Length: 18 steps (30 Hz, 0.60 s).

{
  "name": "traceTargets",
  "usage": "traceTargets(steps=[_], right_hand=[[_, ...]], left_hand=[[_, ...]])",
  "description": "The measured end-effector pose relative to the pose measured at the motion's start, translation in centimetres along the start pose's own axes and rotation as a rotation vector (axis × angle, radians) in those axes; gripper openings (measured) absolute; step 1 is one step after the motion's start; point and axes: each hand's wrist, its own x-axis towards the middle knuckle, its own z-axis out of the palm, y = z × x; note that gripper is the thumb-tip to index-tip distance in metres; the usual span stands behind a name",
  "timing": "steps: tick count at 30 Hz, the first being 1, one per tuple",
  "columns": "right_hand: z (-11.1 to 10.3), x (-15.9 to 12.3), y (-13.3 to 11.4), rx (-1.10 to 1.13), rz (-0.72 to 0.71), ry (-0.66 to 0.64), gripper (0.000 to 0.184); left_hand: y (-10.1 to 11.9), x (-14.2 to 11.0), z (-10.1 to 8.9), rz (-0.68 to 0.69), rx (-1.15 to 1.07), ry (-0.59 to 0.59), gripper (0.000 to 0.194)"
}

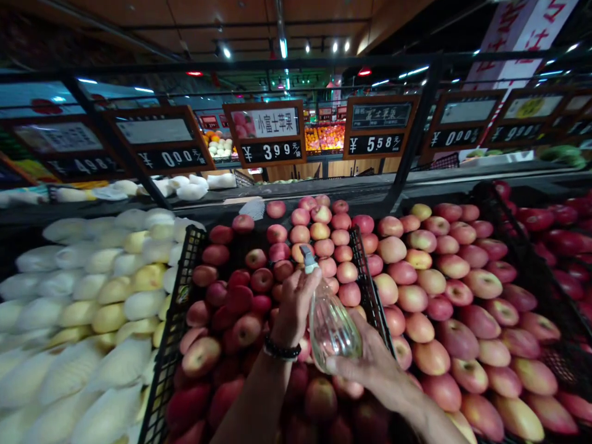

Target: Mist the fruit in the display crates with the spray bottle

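A clear plastic spray bottle with a white nozzle is held over a black crate of red apples. My left hand grips the bottle's neck just below the nozzle, a dark bead bracelet on its wrist. My right hand cups the bottle's rounded base from below. The nozzle points up and away, toward the back of the apple pile.
Pears in white foam nets fill the left bin. A second crate of paler pink apples lies to the right, darker red apples beyond it. Price boards hang on a black frame behind the fruit.
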Motion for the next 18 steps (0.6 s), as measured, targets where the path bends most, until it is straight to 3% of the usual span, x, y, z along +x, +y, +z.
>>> traceTargets(steps=[3, 7, 12, 18], right_hand=[[0.1, 0.8, 0.3, 0.086, 0.008, -0.045, 0.087], [-0.7, 0.3, 0.5, 0.075, -0.008, 0.033, 0.089], [-3.8, -2.5, 0.6, 0.051, -0.001, 0.151, 0.080], [-9.8, -8.8, 0.9, 0.124, -0.020, 0.185, 0.086]], left_hand=[[0.1, 0.2, -0.3, -0.002, 0.048, 0.030, 0.050], [-0.3, 0.4, 1.7, -0.071, 0.019, -0.023, 0.055], [-2.0, -0.3, 6.5, -0.068, -0.011, -0.121, 0.052], [-4.9, -4.1, 13.6, -0.102, -0.006, -0.189, 0.047]])
